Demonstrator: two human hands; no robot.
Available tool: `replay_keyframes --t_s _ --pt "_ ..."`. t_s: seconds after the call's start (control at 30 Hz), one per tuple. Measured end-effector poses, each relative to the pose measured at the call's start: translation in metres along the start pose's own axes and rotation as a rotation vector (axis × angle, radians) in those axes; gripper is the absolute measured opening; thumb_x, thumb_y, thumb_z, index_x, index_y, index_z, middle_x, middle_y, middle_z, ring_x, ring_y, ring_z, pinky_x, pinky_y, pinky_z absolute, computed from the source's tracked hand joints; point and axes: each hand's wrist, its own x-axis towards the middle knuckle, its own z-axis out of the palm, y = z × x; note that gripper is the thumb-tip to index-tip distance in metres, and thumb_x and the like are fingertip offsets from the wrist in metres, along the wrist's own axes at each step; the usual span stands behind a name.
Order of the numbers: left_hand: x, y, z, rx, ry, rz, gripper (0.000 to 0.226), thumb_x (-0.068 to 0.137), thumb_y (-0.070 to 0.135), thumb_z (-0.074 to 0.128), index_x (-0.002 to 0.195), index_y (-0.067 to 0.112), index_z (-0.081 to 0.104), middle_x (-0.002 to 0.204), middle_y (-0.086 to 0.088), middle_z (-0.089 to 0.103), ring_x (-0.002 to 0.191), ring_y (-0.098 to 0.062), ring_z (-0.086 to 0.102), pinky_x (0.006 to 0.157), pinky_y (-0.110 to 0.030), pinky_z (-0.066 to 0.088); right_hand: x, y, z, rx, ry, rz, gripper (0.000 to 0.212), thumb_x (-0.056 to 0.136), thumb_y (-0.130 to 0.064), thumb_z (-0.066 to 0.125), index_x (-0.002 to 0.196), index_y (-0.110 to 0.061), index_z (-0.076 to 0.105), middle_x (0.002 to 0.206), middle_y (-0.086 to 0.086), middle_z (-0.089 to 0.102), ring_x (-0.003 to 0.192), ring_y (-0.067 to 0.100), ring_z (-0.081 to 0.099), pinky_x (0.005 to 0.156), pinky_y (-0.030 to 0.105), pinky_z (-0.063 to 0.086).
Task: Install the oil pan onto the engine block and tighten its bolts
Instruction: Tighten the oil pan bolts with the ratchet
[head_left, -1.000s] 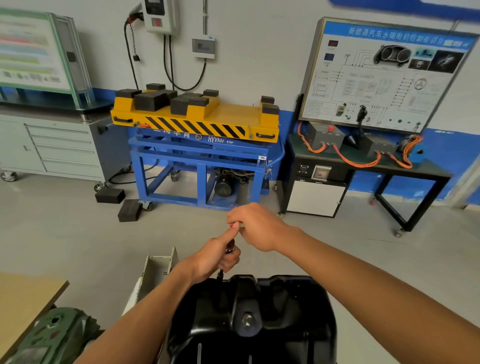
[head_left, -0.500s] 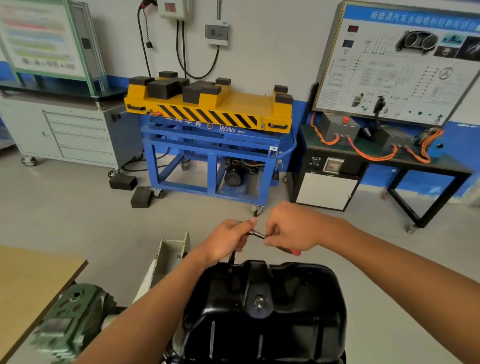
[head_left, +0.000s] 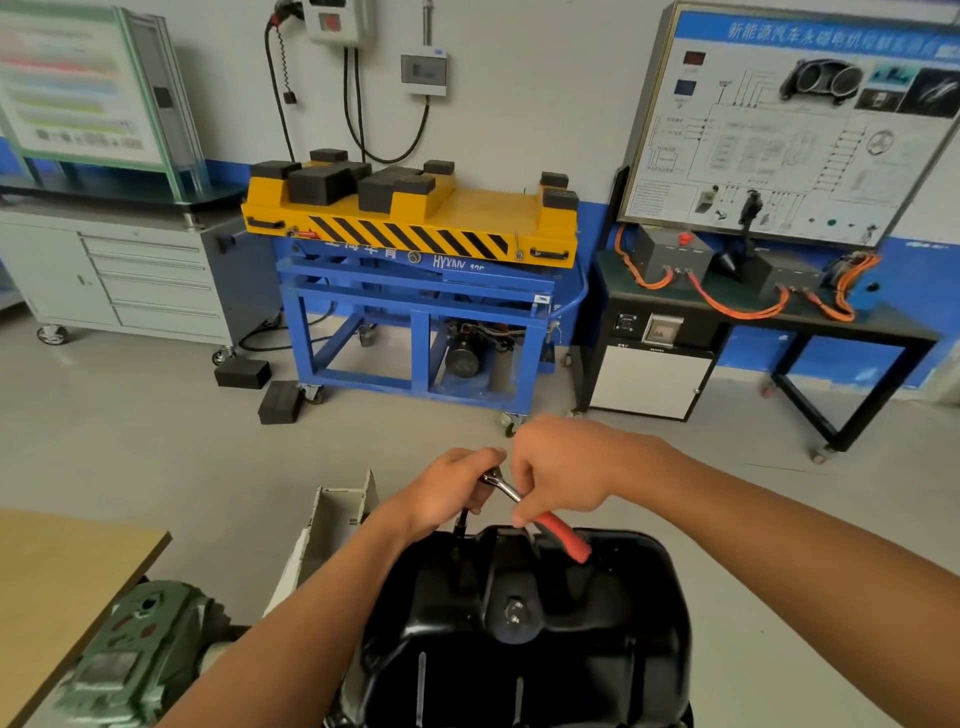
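Oil pan (head_left: 519, 623): black, seated sump-side up at the bottom centre of the view, directly in front of the person. The engine block it should sit on is hidden beneath it, so the joint itself cannot be inspected. Placement of the pan appears complete; the work in hand is judged to be bolt tightening. Left hand (head_left: 447, 493): fingers curled round the head of the ratchet (head_left: 563, 540), steadying it over a dark extension bar (head_left: 461, 519) that runs down to the far-left rim of the pan. Right hand (head_left: 561, 467): fingers pinch the chrome shank just above the red grip, placed to swing the handle. The bolt under the socket is not visible, and how tight it is cannot be told. No other flange bolts show, since arms and pan walls cover the rim. Remaining, by judgement: finish this bolt, then work round the rest of the flange. A plug (head_left: 514, 610) sits at the middle of the pan, untouched.
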Motion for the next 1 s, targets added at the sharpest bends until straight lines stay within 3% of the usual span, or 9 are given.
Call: replay_keyframes --t_s 0.13,0.3,0.37,0.5,0.63,0.8,0.9,1.0 --pt "0.003 -0.005 -0.001 -0.104 -0.019 -0.042 0.050 0.099 0.028 0.043 0.050 0.020 0.038 0.050 0.004 0.028 0.051 -0.015 0.024 0.057 -0.029 0.030 0.010 0.004 -0.002 -0.172 0.051 0.021 0.032 0.079 -0.045 0.077 0.069 -0.015 0.071 0.052 -0.005 0.061 0.056 0.013 0.057 0.047 0.026 0.035" --pt "0.003 0.001 0.002 -0.138 -0.098 -0.065 0.059 0.104 0.031 0.032 0.046 0.022 0.030 0.049 0.001 0.022 0.050 -0.015 0.018 0.054 -0.028 0.022 0.026 0.011 0.000 -0.260 0.245 0.072 0.014 0.090 -0.031 0.070 0.084 -0.019 0.072 0.074 -0.001 0.054 0.075 0.024 0.059 0.050 0.028 0.029" --pt "0.002 0.003 0.002 -0.146 -0.115 -0.077 0.062 0.104 0.036 0.033 0.045 0.019 0.029 0.048 0.000 0.021 0.051 -0.016 0.016 0.054 -0.030 0.018 0.030 0.010 0.004 -0.251 0.304 0.086 0.013 0.093 -0.025 0.064 0.084 -0.017 0.069 0.073 -0.001 0.051 0.078 0.027 0.060 0.052 0.031 0.033" --pt "0.001 0.000 0.000 -0.146 -0.157 -0.073 0.064 0.100 0.046 0.038 0.043 0.018 0.029 0.046 0.000 0.022 0.051 -0.016 0.016 0.057 -0.033 0.016 0.033 0.012 0.009 -0.120 0.341 0.073 0.010 0.090 -0.012 0.058 0.093 -0.014 0.068 0.087 0.004 0.068 0.085 0.026 0.062 0.068 0.039 0.053" --pt "0.003 -0.004 -0.002 -0.101 -0.184 -0.059 0.060 0.091 0.053 0.051 0.045 0.020 0.029 0.047 0.001 0.023 0.051 -0.016 0.018 0.055 -0.029 0.021 0.027 0.020 0.010 -0.070 0.332 0.025 0.013 0.094 -0.019 0.061 0.104 -0.022 0.067 0.094 -0.005 0.067 0.089 0.020 0.061 0.072 0.040 0.054" --pt "0.006 -0.006 -0.002 -0.110 -0.095 -0.030 0.049 0.082 0.042 0.059 0.046 0.023 0.032 0.049 0.002 0.024 0.049 -0.016 0.022 0.050 -0.023 0.028 0.024 0.029 0.012 -0.138 0.373 0.006 0.012 0.097 -0.030 0.061 0.102 -0.025 0.070 0.095 -0.005 0.049 0.096 0.018 0.049 0.063 0.031 0.034" --pt "0.004 -0.007 -0.003 -0.145 0.024 -0.032 0.048 0.080 0.043 0.062 0.047 0.025 0.032 0.052 0.002 0.024 0.051 -0.016 0.023 0.054 -0.027 0.029 0.018 0.030 0.010 -0.156 0.343 0.003 0.017 0.095 -0.034 0.061 0.093 -0.022 0.072 0.100 -0.002 0.054 0.096 0.017 0.047 0.069 0.036 0.044" --pt "0.002 -0.005 -0.003 -0.058 0.071 0.002 0.056 0.091 0.043 0.063 0.045 0.026 0.037 0.051 0.002 0.030 0.052 -0.014 0.031 0.061 -0.028 0.038 0.012 0.023 0.008 -0.138 0.252 0.053 0.031 0.095 -0.038 0.059 0.076 -0.015 0.068 0.075 0.004 0.059 0.072 0.023 0.057 0.062 0.040 0.051"
